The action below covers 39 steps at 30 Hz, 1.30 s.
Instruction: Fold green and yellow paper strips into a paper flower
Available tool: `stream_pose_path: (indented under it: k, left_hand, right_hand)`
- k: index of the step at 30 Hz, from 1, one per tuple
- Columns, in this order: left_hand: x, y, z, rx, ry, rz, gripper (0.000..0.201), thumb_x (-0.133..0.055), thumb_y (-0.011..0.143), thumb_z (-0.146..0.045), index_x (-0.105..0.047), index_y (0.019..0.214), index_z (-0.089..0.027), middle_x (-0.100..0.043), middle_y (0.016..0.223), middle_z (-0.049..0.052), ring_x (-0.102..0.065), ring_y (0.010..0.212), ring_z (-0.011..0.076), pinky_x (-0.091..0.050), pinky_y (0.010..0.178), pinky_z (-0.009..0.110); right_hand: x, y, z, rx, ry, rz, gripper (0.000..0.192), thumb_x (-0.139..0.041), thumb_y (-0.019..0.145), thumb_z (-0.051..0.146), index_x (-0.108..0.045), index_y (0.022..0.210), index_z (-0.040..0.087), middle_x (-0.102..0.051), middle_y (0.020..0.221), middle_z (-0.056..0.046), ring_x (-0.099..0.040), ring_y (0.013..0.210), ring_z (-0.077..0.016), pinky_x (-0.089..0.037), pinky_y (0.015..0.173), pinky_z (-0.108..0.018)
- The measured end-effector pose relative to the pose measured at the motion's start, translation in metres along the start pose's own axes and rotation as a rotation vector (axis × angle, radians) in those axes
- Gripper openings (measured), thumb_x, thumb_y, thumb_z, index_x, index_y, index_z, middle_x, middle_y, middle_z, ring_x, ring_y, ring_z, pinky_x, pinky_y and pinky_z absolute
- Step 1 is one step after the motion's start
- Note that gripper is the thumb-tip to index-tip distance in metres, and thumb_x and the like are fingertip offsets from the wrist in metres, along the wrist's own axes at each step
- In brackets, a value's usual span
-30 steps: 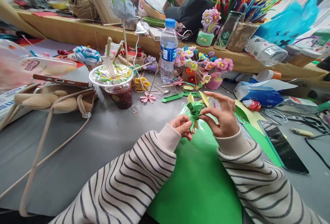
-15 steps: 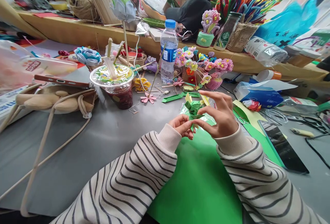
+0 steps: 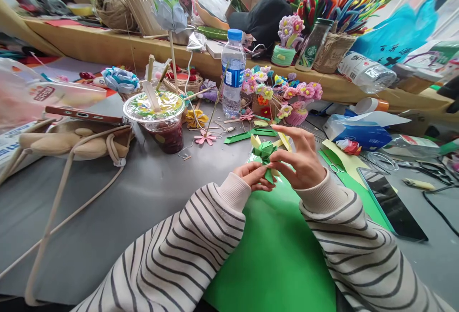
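Both hands meet over the grey tabletop (image 3: pixel 143 197), just past the far edge of a large green paper sheet (image 3: pixel 276 250). The left hand (image 3: pixel 255 176) pinches the lower stem of a small folded green paper flower (image 3: pixel 264 151), while the right hand (image 3: pixel 300 159), at 3 o'clock of it, closes thumb and fingers (image 3: pixel 283 164) on its side. A clear plastic cup of red drink (image 3: pixel 163 119) stands at 10 o'clock of the hands.

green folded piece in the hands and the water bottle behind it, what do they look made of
Green folded piece: looks like matte craft paper, with crisp creases and flat colour. Water bottle: seems clear glossy plastic, see-through with highlights, with a blue cap and blue printed label.
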<state>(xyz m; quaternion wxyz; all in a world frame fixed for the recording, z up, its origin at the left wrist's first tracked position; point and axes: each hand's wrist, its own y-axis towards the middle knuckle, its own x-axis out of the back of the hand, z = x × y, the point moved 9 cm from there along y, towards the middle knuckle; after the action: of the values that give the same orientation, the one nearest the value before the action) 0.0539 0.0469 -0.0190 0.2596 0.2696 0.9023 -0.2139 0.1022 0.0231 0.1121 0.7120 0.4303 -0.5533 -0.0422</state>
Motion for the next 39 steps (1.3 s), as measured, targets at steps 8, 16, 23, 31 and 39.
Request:
stream_pose_path:
  k: [8, 16, 23, 31, 39]
  left_hand:
    - [0.002, -0.006, -0.010, -0.073, -0.007, -0.073, 0.027, -0.066, 0.055, -0.033, -0.050, 0.067, -0.013, -0.060, 0.051, -0.001, -0.056, 0.044, 0.0075, -0.046, 0.050, 0.019]
    - [0.003, -0.007, -0.013, -0.108, 0.028, -0.111, 0.028, -0.065, 0.056, -0.032, -0.046, 0.066, -0.014, -0.059, 0.050, -0.003, -0.055, 0.044, 0.0073, -0.046, 0.051, 0.020]
    - [0.011, -0.009, -0.021, -0.250, 0.078, -0.194, 0.031, -0.066, 0.052, -0.037, -0.049, 0.065, -0.014, -0.058, 0.054, -0.003, -0.057, 0.050, 0.0091, -0.046, 0.053, 0.023]
    - [0.016, -0.013, -0.033, -0.408, 0.268, -0.253, 0.022, -0.060, 0.061, -0.033, -0.051, 0.068, -0.015, -0.058, 0.058, -0.001, -0.055, 0.055, 0.0098, -0.045, 0.055, 0.024]
    - [0.014, -0.016, -0.035, -0.427, 0.280, -0.270, 0.017, -0.058, 0.064, -0.030, -0.050, 0.069, -0.015, -0.058, 0.058, -0.001, -0.055, 0.055, 0.0094, -0.046, 0.056, 0.023]
  right_hand:
    - [0.002, -0.004, -0.001, -0.042, -0.006, -0.068, 0.012, -0.054, 0.070, 0.030, -0.055, 0.063, 0.020, -0.039, 0.118, -0.005, -0.037, 0.104, -0.0225, -0.033, 0.087, -0.039]
    - [-0.006, -0.009, -0.018, -0.220, 0.063, -0.064, 0.016, -0.051, 0.070, 0.031, -0.057, 0.061, 0.019, -0.039, 0.118, -0.005, -0.037, 0.102, -0.0234, -0.035, 0.082, -0.039]
    - [-0.003, -0.008, -0.005, -0.113, 0.003, -0.071, 0.015, -0.057, 0.065, 0.036, -0.056, 0.064, 0.021, -0.041, 0.118, -0.005, -0.038, 0.104, -0.0238, -0.032, 0.087, -0.040]
    - [-0.001, -0.009, 0.002, -0.068, -0.019, -0.124, 0.009, -0.055, 0.068, 0.031, -0.057, 0.068, 0.022, -0.044, 0.116, -0.003, -0.038, 0.103, -0.0227, -0.034, 0.087, -0.039]
    - [0.001, -0.008, -0.002, -0.110, -0.027, -0.156, 0.008, -0.055, 0.067, 0.030, -0.056, 0.068, 0.022, -0.042, 0.117, -0.004, -0.040, 0.103, -0.0230, -0.033, 0.085, -0.039]
